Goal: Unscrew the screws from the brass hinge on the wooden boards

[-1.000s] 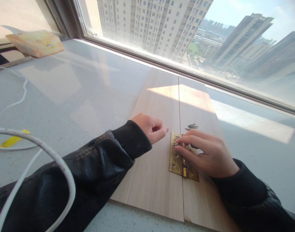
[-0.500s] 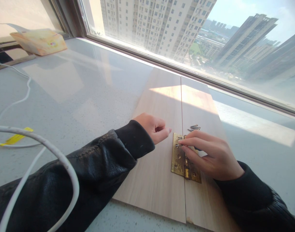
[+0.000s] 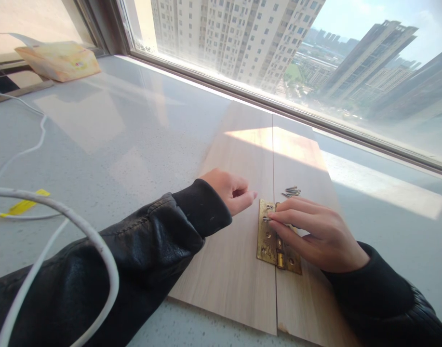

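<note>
A brass hinge (image 3: 267,235) lies across the seam between two pale wooden boards, its left leaf on the left board (image 3: 228,270) and part of its right leaf under my fingers. My right hand (image 3: 314,233) is closed in a pinch on a small silver screw (image 3: 267,219), held at a hole in the left leaf. Most of the right leaf's upper part is hidden by that hand. Loosely curled into a fist, my left hand (image 3: 228,190) rests over the left board, just left of the hinge; nothing shows in it.
Several loose screws (image 3: 291,191) lie on the right board (image 3: 296,299) above the hinge. A white cable (image 3: 108,260) loops over my left sleeve. A tissue pack (image 3: 61,60) stands at the far left. The window frame (image 3: 221,82) borders the speckled white countertop (image 3: 163,140).
My right hand has shifted very slightly, its fingertips still at the screw on the left leaf. My left hand has not moved.
</note>
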Motion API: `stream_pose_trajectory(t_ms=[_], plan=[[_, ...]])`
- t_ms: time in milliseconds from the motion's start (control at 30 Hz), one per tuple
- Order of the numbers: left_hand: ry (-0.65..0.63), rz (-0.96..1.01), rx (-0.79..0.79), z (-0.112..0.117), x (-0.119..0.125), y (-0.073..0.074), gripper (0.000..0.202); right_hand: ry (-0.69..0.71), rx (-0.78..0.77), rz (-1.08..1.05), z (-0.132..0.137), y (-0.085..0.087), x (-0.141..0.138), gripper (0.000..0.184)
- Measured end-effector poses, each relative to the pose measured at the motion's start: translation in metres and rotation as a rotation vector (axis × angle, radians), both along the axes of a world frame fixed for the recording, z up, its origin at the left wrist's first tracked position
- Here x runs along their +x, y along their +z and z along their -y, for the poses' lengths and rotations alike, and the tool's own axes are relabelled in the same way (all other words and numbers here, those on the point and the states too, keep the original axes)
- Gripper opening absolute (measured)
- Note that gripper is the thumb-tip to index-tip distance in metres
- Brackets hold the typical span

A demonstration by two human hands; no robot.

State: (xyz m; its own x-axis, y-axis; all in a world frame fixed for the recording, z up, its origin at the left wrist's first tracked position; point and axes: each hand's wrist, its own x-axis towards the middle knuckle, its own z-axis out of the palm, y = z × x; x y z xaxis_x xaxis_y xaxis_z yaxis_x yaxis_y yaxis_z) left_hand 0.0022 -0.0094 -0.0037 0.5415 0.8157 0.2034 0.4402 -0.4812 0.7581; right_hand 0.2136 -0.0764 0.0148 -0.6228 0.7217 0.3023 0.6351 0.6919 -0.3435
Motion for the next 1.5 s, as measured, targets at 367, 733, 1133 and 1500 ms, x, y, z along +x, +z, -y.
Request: stream_pose_trajectory(t_ms=[367,733,1133,1500], plan=[[0.216,-0.154,-0.008,-0.004,-0.001,0.008,0.037,-0.09,0.094,-0.015,0.001,-0.009,-0.001,0.022],[0.212,-0.248,-0.101,-0.005,0.0,0.012,0.03,-0.063,0.112,-0.056,0.001,-0.008,0.0,0.02],[0.16,-0.232,-0.106,-0.006,-0.001,0.011,0.03,-0.086,0.116,-0.028,0.001,-0.008,0.0,0.025],[0.153,-0.25,-0.075,-0.006,-0.002,0.011,0.031,-0.08,0.122,-0.013,-0.003,-0.006,-0.003,0.006]])
